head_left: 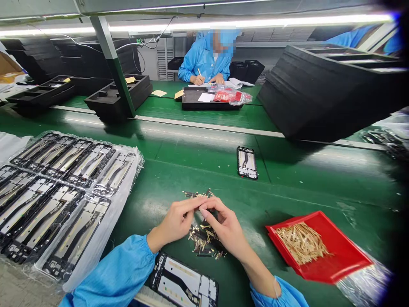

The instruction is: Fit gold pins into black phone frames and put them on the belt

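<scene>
Where the fingertips meet above the green belt (pixel 287 187), the left hand (pixel 174 222) and right hand (pixel 226 228) are both pinched shut, thumb against forefinger, tip to tip; whatever sits between them is too small to make out. Directly under the hands lies the pile of small parts (pixel 204 244), gold and black, loose on the belt, mostly below the right palm; contact with the hands cannot be told. A smaller scatter (pixel 198 194) of the same bits lies just beyond the fingertips. Near edge, between the two blue sleeves (pixel 118 273): one phone frame (pixel 183 283), flat, just beside the pile. Right of the right wrist, apart from it: red tray (pixel 345 256) holding a heap of gold strips (pixel 302 242). Left: packed frames (pixel 57 200) in rows under clear wrap. Farther out on the belt, well apart from the hands, a second single frame (pixel 247 163). Beyond that, black foam trays (pixel 319 94) stacked right and left, and a person in a blue coat (pixel 204 57) writing at the far side.
</scene>
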Demonstrator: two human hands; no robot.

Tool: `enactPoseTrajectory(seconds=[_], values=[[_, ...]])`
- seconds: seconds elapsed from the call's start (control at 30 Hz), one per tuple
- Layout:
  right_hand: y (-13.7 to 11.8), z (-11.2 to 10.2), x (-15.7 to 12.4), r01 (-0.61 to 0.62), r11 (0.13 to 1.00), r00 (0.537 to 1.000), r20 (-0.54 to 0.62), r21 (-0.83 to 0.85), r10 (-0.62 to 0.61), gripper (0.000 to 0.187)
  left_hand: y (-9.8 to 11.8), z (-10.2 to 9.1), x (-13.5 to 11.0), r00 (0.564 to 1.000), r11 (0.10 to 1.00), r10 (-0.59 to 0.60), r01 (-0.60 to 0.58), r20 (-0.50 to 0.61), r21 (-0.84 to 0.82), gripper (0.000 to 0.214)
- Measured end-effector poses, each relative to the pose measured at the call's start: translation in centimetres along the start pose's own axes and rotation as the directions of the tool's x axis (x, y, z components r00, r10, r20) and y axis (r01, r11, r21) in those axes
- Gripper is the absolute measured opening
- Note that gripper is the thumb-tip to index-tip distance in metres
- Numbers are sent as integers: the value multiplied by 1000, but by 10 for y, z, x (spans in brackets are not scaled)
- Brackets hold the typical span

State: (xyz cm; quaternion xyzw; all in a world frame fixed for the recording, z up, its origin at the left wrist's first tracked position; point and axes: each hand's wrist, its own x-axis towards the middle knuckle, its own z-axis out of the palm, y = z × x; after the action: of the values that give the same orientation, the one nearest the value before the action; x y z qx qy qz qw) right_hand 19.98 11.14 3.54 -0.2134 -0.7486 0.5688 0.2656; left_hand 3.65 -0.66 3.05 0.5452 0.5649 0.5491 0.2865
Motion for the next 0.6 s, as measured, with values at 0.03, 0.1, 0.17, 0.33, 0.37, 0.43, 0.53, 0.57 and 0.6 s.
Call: enactPoseTrajectory(seconds=[0.03,0.1,0.17,0.33,0.37,0.43,0.53,0.57,0.6], values=[[-1,3,-1,15,1000,999,-33,-21,-16,23,2,4,-2,998,995,-14,19,55,-94,48],[-6,7,-5,56,992,995,-78,-115,-65,23,8,12,-3,987,955,-99,131,129,-267,58],[-12,9,-13,93,963,987,-105,-255,-123,21,14,18,-3,971,895,-218,240,100,-377,53],[-28,-26,-60,16,794,901,-335,-608,-274,13,33,18,-8,890,707,-450,307,-71,-637,48],[-30,-41,-73,-40,750,856,-410,-660,-315,11,38,14,-11,872,667,-485,327,-58,-670,46],[-31,-75,-99,-175,648,747,-528,-742,-403,10,46,4,-18,836,598,-548,394,3,-698,44],[-28,-118,-129,-367,493,688,-587,-789,-427,18,56,-6,-27,787,527,-604,510,122,-680,47],[-28,-126,-136,-405,460,690,-595,-790,-413,21,58,-7,-29,779,515,-606,540,162,-666,48],[-29,-131,-140,-427,443,695,-600,-788,-397,23,59,-7,-31,775,510,-599,563,202,-650,48]])
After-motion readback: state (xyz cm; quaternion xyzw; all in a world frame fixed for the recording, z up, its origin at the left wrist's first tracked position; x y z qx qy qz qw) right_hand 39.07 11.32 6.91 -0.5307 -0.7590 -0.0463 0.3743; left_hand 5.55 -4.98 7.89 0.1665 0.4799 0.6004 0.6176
